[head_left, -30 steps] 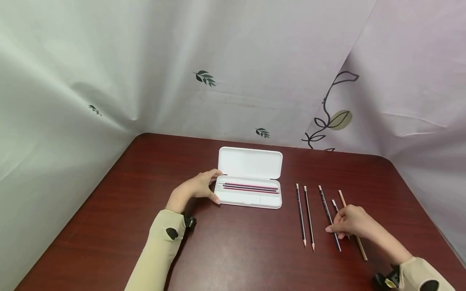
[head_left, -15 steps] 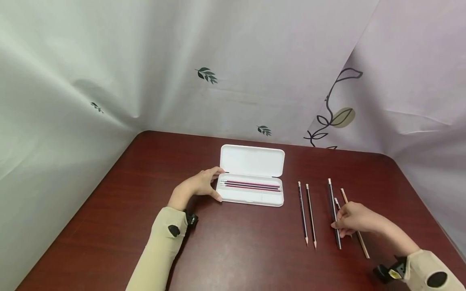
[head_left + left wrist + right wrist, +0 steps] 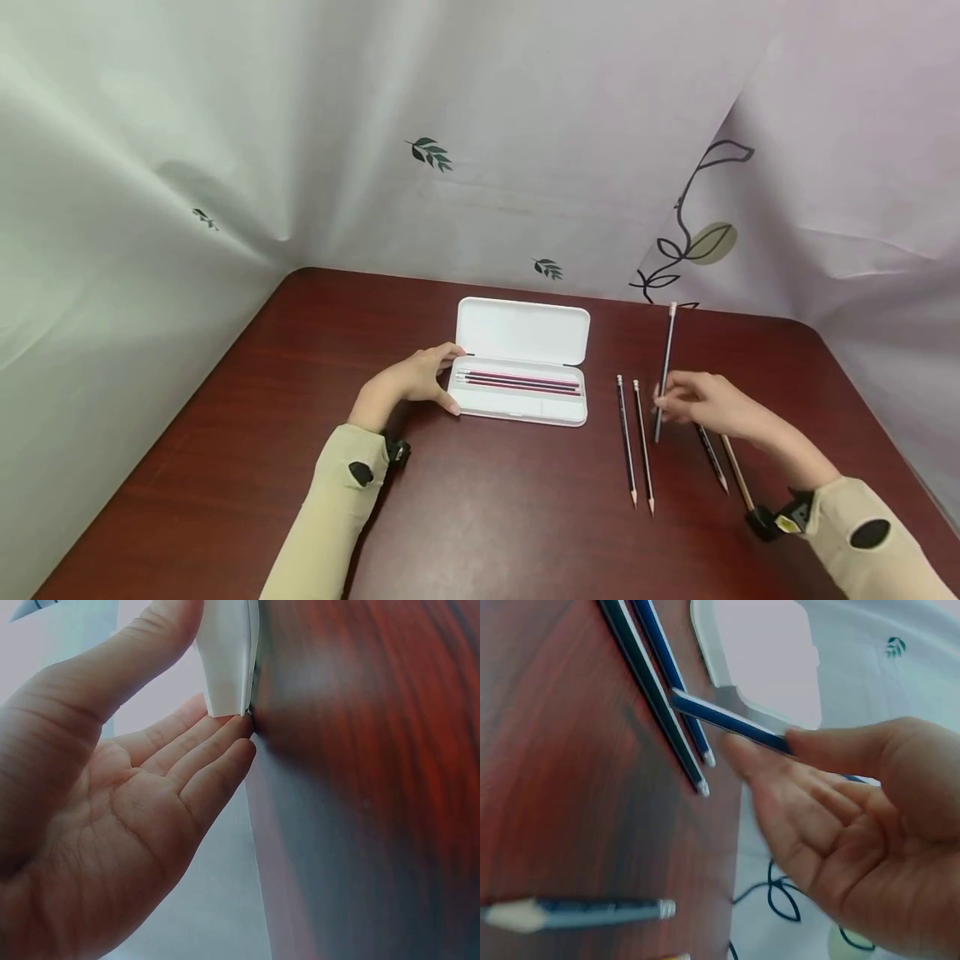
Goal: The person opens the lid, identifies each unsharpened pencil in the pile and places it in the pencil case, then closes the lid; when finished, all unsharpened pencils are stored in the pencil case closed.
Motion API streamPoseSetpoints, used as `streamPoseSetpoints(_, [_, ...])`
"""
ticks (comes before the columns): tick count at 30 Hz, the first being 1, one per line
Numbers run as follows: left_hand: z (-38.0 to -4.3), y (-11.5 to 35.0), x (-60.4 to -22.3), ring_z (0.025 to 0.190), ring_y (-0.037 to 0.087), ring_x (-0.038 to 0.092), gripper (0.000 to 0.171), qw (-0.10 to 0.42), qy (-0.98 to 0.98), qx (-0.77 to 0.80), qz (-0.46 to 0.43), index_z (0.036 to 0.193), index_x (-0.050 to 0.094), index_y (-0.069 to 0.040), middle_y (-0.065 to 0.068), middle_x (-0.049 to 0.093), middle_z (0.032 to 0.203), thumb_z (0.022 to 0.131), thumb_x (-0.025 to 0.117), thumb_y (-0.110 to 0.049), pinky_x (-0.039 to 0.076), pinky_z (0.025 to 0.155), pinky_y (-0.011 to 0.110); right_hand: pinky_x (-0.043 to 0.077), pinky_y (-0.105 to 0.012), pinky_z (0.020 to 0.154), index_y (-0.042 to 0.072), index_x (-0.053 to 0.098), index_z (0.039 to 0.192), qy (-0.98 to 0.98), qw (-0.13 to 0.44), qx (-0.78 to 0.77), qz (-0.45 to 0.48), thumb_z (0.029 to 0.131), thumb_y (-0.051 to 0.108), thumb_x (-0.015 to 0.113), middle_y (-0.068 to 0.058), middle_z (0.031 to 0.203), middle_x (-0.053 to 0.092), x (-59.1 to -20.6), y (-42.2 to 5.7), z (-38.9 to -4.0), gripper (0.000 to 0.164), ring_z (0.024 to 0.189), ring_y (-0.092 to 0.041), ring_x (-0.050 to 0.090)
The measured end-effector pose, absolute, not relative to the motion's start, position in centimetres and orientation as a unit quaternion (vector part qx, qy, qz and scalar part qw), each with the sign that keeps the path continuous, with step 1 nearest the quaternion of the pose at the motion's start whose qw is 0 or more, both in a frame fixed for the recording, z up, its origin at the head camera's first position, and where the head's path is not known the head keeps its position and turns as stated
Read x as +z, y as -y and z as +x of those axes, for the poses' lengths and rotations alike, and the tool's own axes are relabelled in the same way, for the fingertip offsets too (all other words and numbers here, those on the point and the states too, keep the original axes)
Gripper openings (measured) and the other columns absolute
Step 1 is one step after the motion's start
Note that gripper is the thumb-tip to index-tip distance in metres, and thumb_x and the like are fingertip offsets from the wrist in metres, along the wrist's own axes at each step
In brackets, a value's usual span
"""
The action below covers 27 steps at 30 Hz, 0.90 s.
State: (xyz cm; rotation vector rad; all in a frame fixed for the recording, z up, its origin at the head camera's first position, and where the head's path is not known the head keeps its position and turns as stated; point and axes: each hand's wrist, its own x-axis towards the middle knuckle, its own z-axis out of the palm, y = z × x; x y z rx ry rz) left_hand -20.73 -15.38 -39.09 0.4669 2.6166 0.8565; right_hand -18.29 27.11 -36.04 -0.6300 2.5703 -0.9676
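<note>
An open white pencil case (image 3: pixel 483 406) lies on the table, its lid (image 3: pixel 522 332) raised at the back. Several red and dark striped pencils (image 3: pixel 521 382) lie inside. My left hand (image 3: pixel 412 379) holds the case's left end, thumb at the front corner and fingers at the back one; in the left wrist view the fingertips touch the white edge (image 3: pixel 227 675). Between thumb and fingers, my right hand (image 3: pixel 708 406) pinches a dark blue pencil (image 3: pixel 667 350) above the table, its eraser end up and away from me. The blunt end (image 3: pixel 705 712) shows in the right wrist view.
Two dark pencils (image 3: pixel 627 442) lie side by side between case and right hand, tips towards me. Under the right forearm lie a shorter dark pencil (image 3: pixel 711 458) and a wood-coloured one (image 3: pixel 737 472), partly hidden. A pale curtain (image 3: pixel 315 150) hangs behind the table.
My right hand has lifted the dark blue pencil off the table and moved it up and left, towards the case. My left hand has stayed on the case.
</note>
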Motion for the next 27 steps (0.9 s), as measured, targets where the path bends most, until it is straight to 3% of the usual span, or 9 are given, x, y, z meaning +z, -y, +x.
streamPoseSetpoints(6, [-20.8,15.3,-39.2,0.129,0.026,0.044,0.086,0.173,-0.921,0.306,0.167,0.131,0.042,-0.006,0.017,0.047,0.138,0.060,0.088,-0.019,0.034,0.106,0.039,0.056,-0.038,0.068,0.000,0.060,0.102,-0.875,0.082,-0.413,-0.239,0.093,0.016,0.058,-0.015,0.097,0.070,-36.9,-24.4,-20.9,0.018,0.085,-0.022,0.069])
streamPoseSetpoints(13, [-20.9,15.3,-39.0,0.129,0.026,0.044,0.087,0.173,-0.923,0.301,0.164,0.132,0.041,-0.006,0.017,0.047,0.138,0.060,0.088,-0.020,0.034,0.107,0.039,0.055,-0.041,0.074,0.004,0.059,0.112,-0.867,0.064,-0.425,-0.253,0.094,0.022,0.056,-0.014,0.107,0.068,-37.2,-21.5,-23.4,0.026,0.097,-0.030,0.065])
streamPoseSetpoints(17, [-20.9,15.4,-39.0,0.130,0.025,0.043,0.088,0.173,-0.925,0.297,0.163,0.132,0.041,-0.007,0.017,0.047,0.139,0.059,0.088,-0.021,0.033,0.107,0.040,0.054,-0.038,0.077,0.004,0.063,0.107,-0.876,0.048,-0.387,-0.283,0.094,0.019,0.057,-0.012,0.101,0.070,-37.5,-19.6,-24.2,0.021,0.094,-0.024,0.067])
streamPoseSetpoints(22, [-20.9,15.4,-39.0,0.130,0.025,0.042,0.088,0.173,-0.926,0.294,0.161,0.132,0.041,-0.008,0.016,0.047,0.138,0.059,0.088,-0.021,0.032,0.107,0.040,0.052,-0.033,0.071,0.009,0.067,0.103,-0.895,0.010,-0.286,-0.342,0.091,0.018,0.061,-0.004,0.094,0.071,-38.3,-17.8,-24.6,0.016,0.084,-0.014,0.066])
streamPoseSetpoints(27, [-20.9,15.3,-39.0,0.129,0.025,0.044,0.088,0.173,-0.924,0.298,0.164,0.132,0.041,-0.006,0.017,0.047,0.138,0.059,0.089,-0.021,0.033,0.107,0.039,0.053,-0.031,0.069,0.007,0.069,0.104,-0.896,0.004,-0.256,-0.362,0.089,0.015,0.064,-0.004,0.093,0.071,-38.8,-16.7,-24.6,0.018,0.081,-0.013,0.065])
